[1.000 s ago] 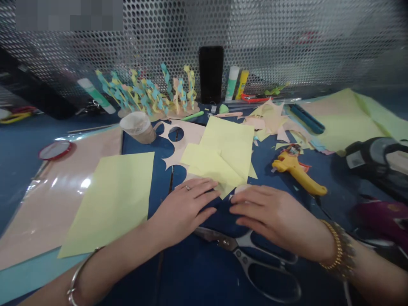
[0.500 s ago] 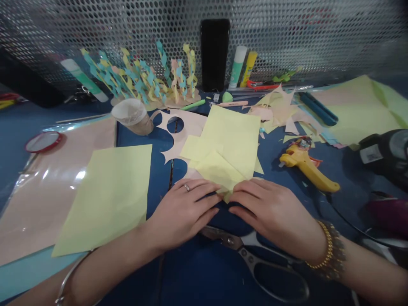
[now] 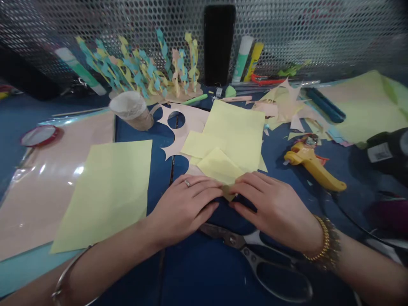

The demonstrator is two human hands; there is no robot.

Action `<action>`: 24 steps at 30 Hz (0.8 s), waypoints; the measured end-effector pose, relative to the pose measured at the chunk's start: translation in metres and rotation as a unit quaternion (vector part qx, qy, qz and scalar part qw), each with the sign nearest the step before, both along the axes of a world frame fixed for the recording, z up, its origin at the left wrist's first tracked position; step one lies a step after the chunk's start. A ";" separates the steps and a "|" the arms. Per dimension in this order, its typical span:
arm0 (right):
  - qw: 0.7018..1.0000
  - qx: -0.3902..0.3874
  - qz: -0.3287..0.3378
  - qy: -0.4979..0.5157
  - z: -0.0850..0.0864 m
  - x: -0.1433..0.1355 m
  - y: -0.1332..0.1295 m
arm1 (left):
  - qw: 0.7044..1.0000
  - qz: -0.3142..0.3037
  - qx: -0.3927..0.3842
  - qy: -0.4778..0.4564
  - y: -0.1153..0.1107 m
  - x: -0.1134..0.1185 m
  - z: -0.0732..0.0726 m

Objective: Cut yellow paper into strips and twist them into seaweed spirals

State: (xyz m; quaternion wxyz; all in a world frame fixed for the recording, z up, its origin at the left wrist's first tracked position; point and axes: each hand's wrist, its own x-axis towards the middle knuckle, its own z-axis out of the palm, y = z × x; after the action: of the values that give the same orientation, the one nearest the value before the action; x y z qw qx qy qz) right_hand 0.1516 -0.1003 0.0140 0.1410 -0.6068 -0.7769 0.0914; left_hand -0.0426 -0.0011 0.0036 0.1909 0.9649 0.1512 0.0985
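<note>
Between my two hands is a small yellow paper square (image 3: 219, 166), turned like a diamond with its lower corner towards me. My left hand (image 3: 191, 204) pinches its lower left edge, a ring on one finger. My right hand (image 3: 270, 208) grips the lower right edge, fingertips close to the left ones. The fingers cover part of the lower corner. Beneath and behind it lie a larger yellow sheet (image 3: 237, 131) and a smaller yellow piece (image 3: 199, 143). Just below my hands rest metal scissors (image 3: 236, 241), their handles towards the right.
A yellow glue gun (image 3: 314, 168) lies at right, its cord trailing. Left are a yellow sheet (image 3: 108, 187), a tape roll (image 3: 40, 136) and a paper cup (image 3: 132, 110). Behind stand twisted paper strips (image 3: 143, 70), a phone (image 3: 219, 44) and glue sticks (image 3: 242, 58). Pink cut-out paper (image 3: 194, 117) lies mid-table.
The view has tilted and shifted slightly. Both hands keep hold of the small paper square near its lower corner, with only small finger movements.
</note>
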 end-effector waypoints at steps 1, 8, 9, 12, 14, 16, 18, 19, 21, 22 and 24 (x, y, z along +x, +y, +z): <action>1.000 0.003 0.001 0.005 -0.001 0.000 0.001 | 1.000 -0.001 0.001 -0.001 0.000 0.000 0.000; 0.999 0.009 -0.012 0.029 -0.003 -0.001 0.003 | 1.000 -0.011 0.013 -0.012 -0.001 0.000 0.000; 0.999 0.008 -0.016 0.031 -0.004 -0.002 0.003 | 1.000 -0.013 0.014 -0.012 0.000 0.000 0.001; 0.999 0.003 -0.027 0.032 -0.005 -0.002 0.004 | 1.000 -0.017 0.013 -0.003 0.000 0.000 0.002; 0.999 0.002 -0.030 0.037 -0.005 -0.002 0.004 | 1.000 -0.017 0.015 0.003 0.000 0.000 0.002; 0.998 0.001 -0.032 0.051 -0.005 -0.002 0.004 | 1.000 -0.018 0.018 0.006 0.000 0.000 0.002; 0.997 0.002 -0.032 0.065 -0.005 -0.001 0.004 | 1.000 -0.018 0.019 0.006 0.000 -0.001 0.002; 0.997 0.003 -0.032 0.071 -0.005 -0.001 0.004 | 1.000 -0.019 0.020 0.006 0.000 -0.001 0.002; 0.996 0.006 -0.030 0.078 -0.004 0.000 0.003 | 1.000 -0.019 0.022 0.006 0.000 -0.001 0.002; 0.996 0.006 -0.030 0.080 -0.004 0.001 0.002 | 1.000 -0.020 0.023 0.007 0.000 -0.001 0.002; 0.996 0.008 -0.030 0.086 -0.003 0.001 0.002 | 0.999 -0.022 0.024 0.012 0.000 -0.001 0.002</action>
State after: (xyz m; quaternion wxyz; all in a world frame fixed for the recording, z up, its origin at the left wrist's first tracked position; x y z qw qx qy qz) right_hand 0.1526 -0.0982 0.0105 0.2150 -0.6184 -0.7440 0.1333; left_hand -0.0435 -0.0011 0.0058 0.1677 0.9735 0.1297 0.0861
